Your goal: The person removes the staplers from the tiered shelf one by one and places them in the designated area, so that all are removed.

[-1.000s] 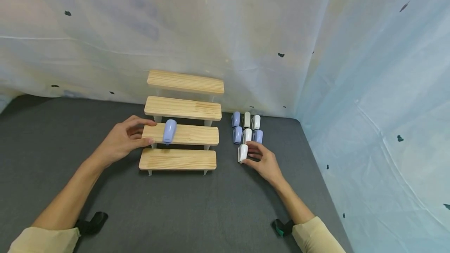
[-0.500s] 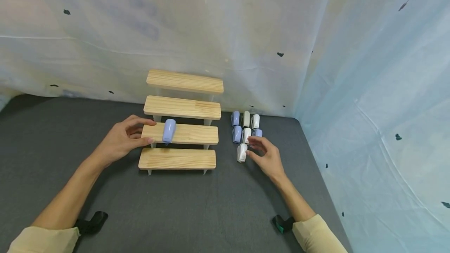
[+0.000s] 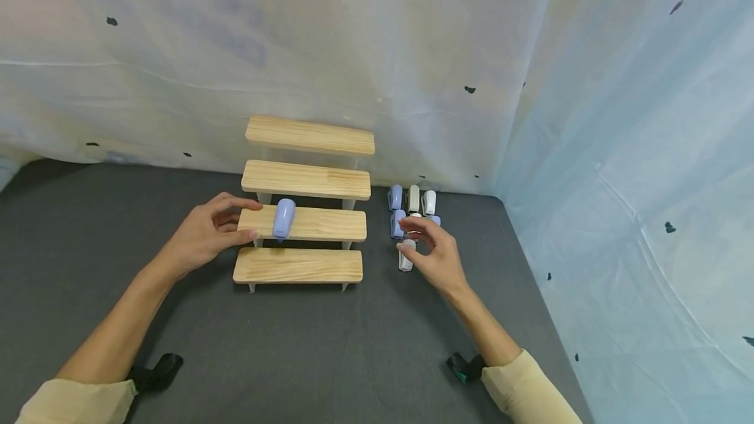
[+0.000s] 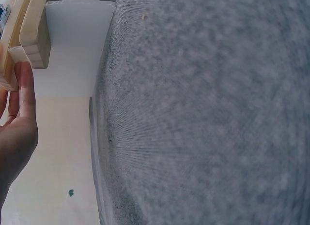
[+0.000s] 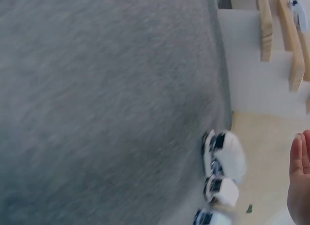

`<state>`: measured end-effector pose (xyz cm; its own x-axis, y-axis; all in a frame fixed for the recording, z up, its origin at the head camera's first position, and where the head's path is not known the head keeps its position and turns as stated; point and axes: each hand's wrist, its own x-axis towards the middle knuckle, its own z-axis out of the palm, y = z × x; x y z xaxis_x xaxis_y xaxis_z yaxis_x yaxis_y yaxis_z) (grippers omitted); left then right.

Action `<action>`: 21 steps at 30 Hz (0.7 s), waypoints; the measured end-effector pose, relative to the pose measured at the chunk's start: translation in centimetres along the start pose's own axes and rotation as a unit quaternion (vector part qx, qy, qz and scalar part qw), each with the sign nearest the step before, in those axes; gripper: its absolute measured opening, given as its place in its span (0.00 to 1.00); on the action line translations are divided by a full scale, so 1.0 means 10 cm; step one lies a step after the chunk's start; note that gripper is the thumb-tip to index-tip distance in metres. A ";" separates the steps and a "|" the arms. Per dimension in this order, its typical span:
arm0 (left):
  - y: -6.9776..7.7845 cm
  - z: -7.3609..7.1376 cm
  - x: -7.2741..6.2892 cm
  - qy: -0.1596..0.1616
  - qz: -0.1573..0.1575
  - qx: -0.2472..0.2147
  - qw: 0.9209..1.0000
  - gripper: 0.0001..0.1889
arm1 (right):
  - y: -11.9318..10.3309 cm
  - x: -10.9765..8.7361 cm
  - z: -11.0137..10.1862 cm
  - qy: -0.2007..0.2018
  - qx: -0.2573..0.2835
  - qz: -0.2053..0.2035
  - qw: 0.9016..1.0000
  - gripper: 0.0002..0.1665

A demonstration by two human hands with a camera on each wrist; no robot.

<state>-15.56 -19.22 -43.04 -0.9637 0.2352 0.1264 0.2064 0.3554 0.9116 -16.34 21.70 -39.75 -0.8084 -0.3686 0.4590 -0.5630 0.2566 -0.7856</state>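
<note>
A tiered wooden display stand (image 3: 326,224) with light board steps stands on the dark cloth. My left hand (image 3: 203,231) grips the left end of its second step from the bottom, thumb at the front edge. On that same step lies a lilac mini stapler (image 3: 284,218), right of my fingers. My right hand (image 3: 438,257) hovers over the front white mini stapler (image 3: 405,264), thumb and fingers apart with nothing between them. It partly hides that stapler and those behind it. In the right wrist view, the white stapler (image 5: 231,157) sits on the cloth below the fingers (image 5: 296,157).
Behind the right hand stand more mini staplers in rows: lilac ones (image 3: 395,197), a grey-beige one (image 3: 413,199) and white ones (image 3: 429,203). A pale sheet wall (image 3: 377,38) rises behind the stand, and another (image 3: 636,182) closes the right side.
My right hand has let go of the front white stapler, drawn back a little, then shifted left and up over it. The left hand has stayed on the stand.
</note>
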 end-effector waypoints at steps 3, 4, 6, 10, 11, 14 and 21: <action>0.01 0.00 0.00 0.002 -0.004 -0.004 1.000 0.25 | -0.05 0.05 0.04 -0.010 0.016 -0.005 1.000 0.26; 0.02 0.01 -0.01 0.002 -0.004 -0.004 1.000 0.25 | -0.06 0.07 0.06 -0.013 0.023 -0.007 1.000 0.26; 0.02 0.00 -0.01 0.002 0.000 -0.003 1.000 0.25 | -0.09 0.10 0.09 -0.017 0.032 -0.009 0.999 0.26; 0.01 0.00 -0.01 0.002 0.004 -0.005 1.000 0.25 | -0.15 0.14 0.16 -0.026 0.032 -0.008 0.999 0.26; 0.01 0.00 -0.02 0.003 0.006 -0.005 1.000 0.25 | -0.16 0.16 0.18 -0.029 0.031 -0.009 0.999 0.26; -0.01 -0.02 -0.03 0.005 0.011 -0.005 1.000 0.25 | -0.20 0.20 0.25 -0.040 0.024 -0.013 0.999 0.27; -0.03 -0.04 -0.04 0.004 0.019 -0.006 1.000 0.25 | -0.12 0.27 0.40 -0.063 0.045 -0.019 0.997 0.29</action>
<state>-15.34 -19.77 -43.21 -0.9565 0.2415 0.1636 0.2405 0.3356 0.9108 -17.15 16.77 -39.23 -0.7557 -0.4876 0.4372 -0.5702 0.1613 -0.8055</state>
